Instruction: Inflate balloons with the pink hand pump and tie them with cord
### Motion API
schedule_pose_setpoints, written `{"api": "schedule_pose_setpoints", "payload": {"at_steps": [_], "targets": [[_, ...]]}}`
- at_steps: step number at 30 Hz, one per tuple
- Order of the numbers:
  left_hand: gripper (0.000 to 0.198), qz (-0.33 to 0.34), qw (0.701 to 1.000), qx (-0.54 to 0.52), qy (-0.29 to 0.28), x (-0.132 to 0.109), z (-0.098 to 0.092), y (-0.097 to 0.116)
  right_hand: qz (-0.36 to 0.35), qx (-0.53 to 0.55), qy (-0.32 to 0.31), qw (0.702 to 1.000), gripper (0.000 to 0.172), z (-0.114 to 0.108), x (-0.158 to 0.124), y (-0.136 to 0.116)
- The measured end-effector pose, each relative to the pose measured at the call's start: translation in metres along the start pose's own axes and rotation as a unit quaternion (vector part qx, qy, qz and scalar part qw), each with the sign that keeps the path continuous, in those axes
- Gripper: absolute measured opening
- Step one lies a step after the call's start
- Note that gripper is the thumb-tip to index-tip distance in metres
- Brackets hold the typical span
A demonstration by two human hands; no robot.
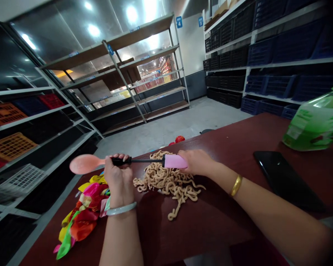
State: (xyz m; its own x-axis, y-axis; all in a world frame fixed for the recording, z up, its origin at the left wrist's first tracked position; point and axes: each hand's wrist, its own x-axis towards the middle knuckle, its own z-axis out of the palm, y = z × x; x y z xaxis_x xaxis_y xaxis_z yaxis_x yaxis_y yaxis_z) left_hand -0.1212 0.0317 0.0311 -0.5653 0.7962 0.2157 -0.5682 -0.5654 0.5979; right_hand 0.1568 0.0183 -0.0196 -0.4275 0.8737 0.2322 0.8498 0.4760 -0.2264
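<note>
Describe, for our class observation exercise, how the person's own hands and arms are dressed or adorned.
The left hand is ungloved, with a smooth, pale greenish bangle around its wrist. The right hand, also ungloved, has a broad, shiny gold-coloured bangle above it. No sleeves show on the visible forearms.

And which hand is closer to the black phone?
The right hand. It's to the left of the black phone, holding the pink piece; the left hand is farther left, gripping the black handle.
</note>
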Motion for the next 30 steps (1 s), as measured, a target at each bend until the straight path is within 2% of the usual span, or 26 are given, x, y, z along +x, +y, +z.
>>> {"api": "schedule_pose_setpoints", "payload": {"at_steps": [3, 7, 12, 16, 21, 25, 30], "targets": [[0.014, 0.024, 1.000, 0.011, 0.002, -0.002, 0.001, -0.002, 0.002, -0.010, -0.025, 1.000, 0.044, -0.002, 0.001, 0.008], [0.017, 0.025, 0.999, 0.023, -0.018, -0.022, 0.011, -0.022, 0.024, -0.022, -0.036, 0.999, 0.046, 0.002, 0.000, 0.004], [0.017, -0.020, 0.998, 0.042, -0.053, -0.061, 0.028, -0.054, 0.023, -0.005, 0.000, 1.000, 0.047, 0.007, -0.003, -0.011], [0.020, -0.050, 0.996, 0.037, -0.068, -0.084, 0.035, -0.068, 0.017, 0.007, 0.022, 1.000, 0.042, 0.003, -0.007, -0.019], [0.020, -0.073, 0.993, 0.027, -0.090, -0.095, 0.039, -0.072, 0.000, 0.020, 0.053, 0.998, 0.041, -0.003, -0.011, -0.033], [0.015, -0.126, 0.986, 0.010, -0.111, -0.100, 0.043, -0.067, 0.038, 0.041, 0.049, 0.997, 0.034, -0.009, -0.012, -0.039], [0.018, -0.141, 0.981, -0.009, -0.130, -0.104, 0.049, -0.065, 0.053, 0.025, 0.045, 0.997, 0.040, -0.017, -0.010, -0.036]]}}
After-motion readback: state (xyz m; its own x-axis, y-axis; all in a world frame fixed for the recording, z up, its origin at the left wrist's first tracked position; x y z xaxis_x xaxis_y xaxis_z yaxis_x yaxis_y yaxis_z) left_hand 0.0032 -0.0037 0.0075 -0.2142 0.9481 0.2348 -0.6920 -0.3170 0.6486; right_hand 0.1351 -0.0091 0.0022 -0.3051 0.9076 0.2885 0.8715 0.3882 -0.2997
